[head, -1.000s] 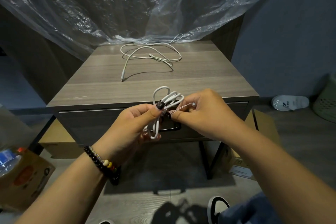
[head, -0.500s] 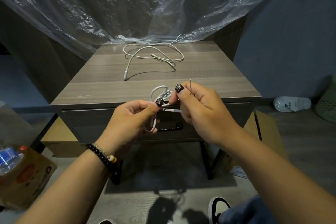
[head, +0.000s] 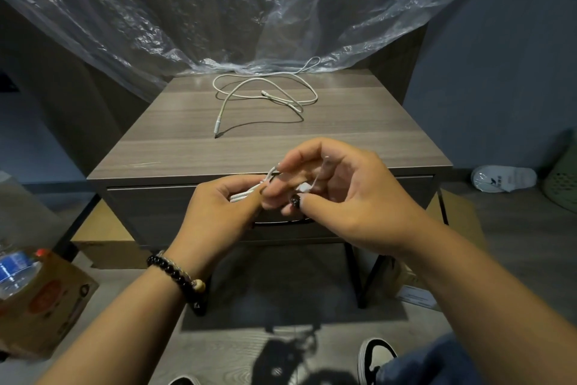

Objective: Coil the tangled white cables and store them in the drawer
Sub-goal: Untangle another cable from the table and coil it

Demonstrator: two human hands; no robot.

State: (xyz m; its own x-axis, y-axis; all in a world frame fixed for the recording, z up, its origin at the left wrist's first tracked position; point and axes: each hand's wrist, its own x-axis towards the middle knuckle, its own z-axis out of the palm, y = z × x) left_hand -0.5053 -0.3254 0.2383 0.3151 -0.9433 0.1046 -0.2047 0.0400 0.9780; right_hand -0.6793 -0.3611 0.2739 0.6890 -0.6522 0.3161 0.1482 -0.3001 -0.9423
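My left hand [head: 218,213] grips a small bundle of coiled white cable [head: 246,194] in front of the closed drawer [head: 150,213] of the wooden nightstand [head: 187,150]. My right hand [head: 337,197] has its fingers curled around the cable's loose end, with a white plug showing in the palm. Most of the bundle is hidden between the hands. A second white cable [head: 265,94] lies in loose loops on the back of the nightstand top, one end trailing toward the front.
Clear plastic sheeting [head: 249,10] hangs behind the nightstand. A cardboard box [head: 46,300] with a water bottle sits on the floor at left. A white slipper [head: 502,178] and a green basket [head: 562,184] lie at right. My shoes [head: 374,356] show below.
The right hand turned palm-up and closed in over the bundle, carrying the cable end around it. The bundle's loops are now mostly hidden between the hands.
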